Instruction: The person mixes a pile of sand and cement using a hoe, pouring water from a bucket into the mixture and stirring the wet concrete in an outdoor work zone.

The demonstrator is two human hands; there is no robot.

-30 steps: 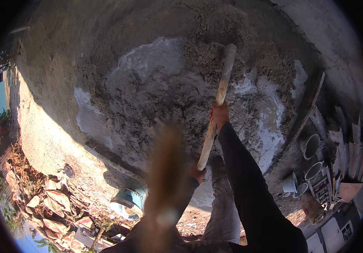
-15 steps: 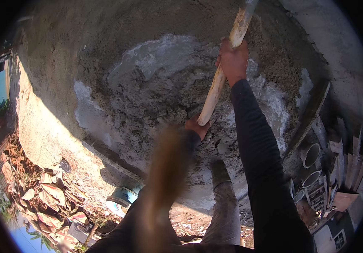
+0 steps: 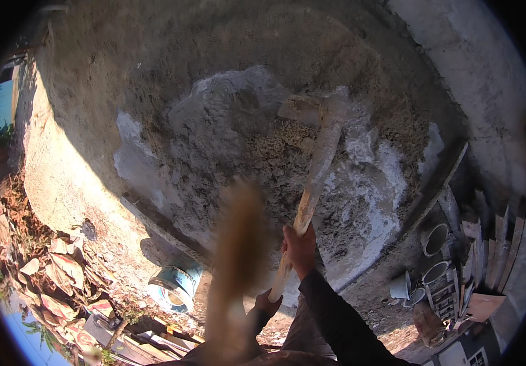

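Note:
A hoe [image 3: 315, 177] with a long wooden handle slants away from me over a bed of wet grey mortar mix [image 3: 226, 146]. Its mud-coated blade [image 3: 299, 110] lies at the far side of the wet patch, on or in sandy material. My right hand [image 3: 301, 247] is wrapped round the middle of the handle. Nearer to me, my left hand [image 3: 268, 304] grips the handle's end. A blurred brown shape [image 3: 238, 238] close to the camera hides part of the mix and most of my left forearm.
Low boards [image 3: 437, 186] edge the mixing bed on the right. A light-blue bucket [image 3: 177, 287] lies at the lower left near torn paper sacks [image 3: 64, 274]. Several buckets [image 3: 435, 240] and upright planks [image 3: 504, 244] stand at the right.
Both hands have drawn back toward me along with the hoe, from far out over the mix. The blade, out of sight before, now shows at the far side.

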